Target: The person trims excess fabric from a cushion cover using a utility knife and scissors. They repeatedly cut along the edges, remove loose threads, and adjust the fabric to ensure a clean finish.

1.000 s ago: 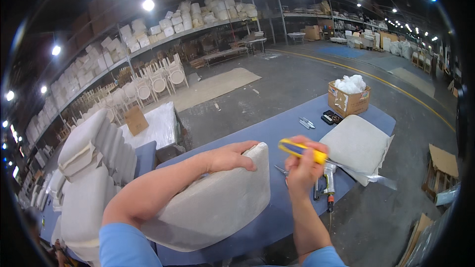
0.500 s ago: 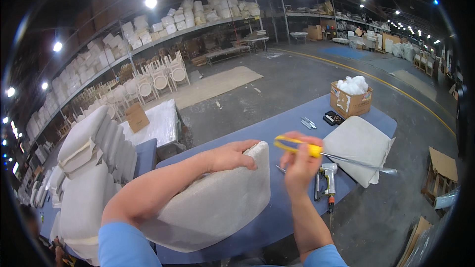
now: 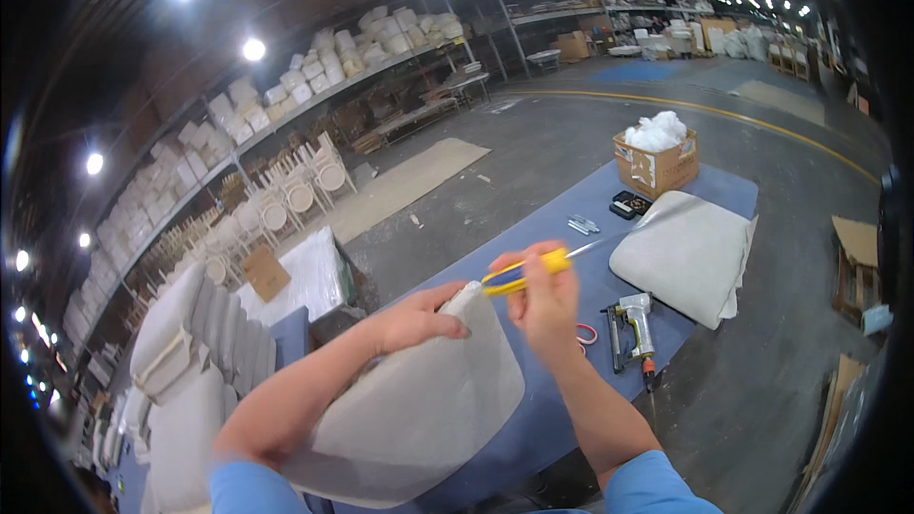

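My left hand (image 3: pixel 419 321) grips the upper edge of a pale grey padded cushion (image 3: pixel 419 409), which stands tilted on the blue table (image 3: pixel 547 424). In my right hand (image 3: pixel 545 309) is a screwdriver (image 3: pixel 505 279) with a yellow and blue handle. Its long metal shaft points right, away from the cushion. The handle's butt end is close to the cushion's top corner, beside my left fingers; whether it touches I cannot tell. Just right of my right wrist are red-handled scissors (image 3: pixel 587 333), partly hidden, and a staple gun (image 3: pixel 631 328).
Another pale cushion (image 3: pixel 681 252) lies on the table's right side. Behind it are a cardboard box (image 3: pixel 657 169) of white stuffing, a black case (image 3: pixel 630 205) and small metal pieces (image 3: pixel 583 225). Stacked cushions (image 3: pixel 181 390) rise at left; a plastic-covered table (image 3: pixel 309 276) stands beyond.
The screwdriver in my right hand has moved left, bringing its butt end to the cushion's corner. My left hand keeps its grip. The view has shifted, and the scissors now show.
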A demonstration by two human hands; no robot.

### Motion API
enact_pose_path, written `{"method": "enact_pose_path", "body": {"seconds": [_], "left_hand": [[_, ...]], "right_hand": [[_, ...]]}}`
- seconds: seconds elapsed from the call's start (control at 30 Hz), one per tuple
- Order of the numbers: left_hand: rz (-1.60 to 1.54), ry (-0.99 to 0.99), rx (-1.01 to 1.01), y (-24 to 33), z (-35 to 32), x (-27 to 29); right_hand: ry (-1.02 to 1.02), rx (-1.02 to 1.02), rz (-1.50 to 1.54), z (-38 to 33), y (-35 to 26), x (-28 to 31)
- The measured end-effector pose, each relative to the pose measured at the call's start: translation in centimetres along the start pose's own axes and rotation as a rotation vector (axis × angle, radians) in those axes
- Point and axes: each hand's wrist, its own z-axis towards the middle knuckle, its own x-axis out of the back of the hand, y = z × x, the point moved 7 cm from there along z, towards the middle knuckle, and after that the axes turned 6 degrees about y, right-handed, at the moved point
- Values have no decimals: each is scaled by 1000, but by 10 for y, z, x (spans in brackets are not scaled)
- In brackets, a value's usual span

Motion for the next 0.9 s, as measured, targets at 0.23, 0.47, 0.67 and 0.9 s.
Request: {"method": "enact_pose_path", "body": {"seconds": [0.23, 0.47, 0.67, 0.9], "left_hand": [[-14, 3, 15, -1, -2, -3], [3, -26, -10, 14, 9, -15], [-8, -36, -3, 11, 9, -13], [-11, -23, -40, 7, 9, -13]], "right_hand": [[85, -127, -57, 19, -13, 10], [8, -59, -366, 31, -18, 7], [88, 328, 15, -6, -25, 18], [77, 339, -63, -26, -6, 15]]}}
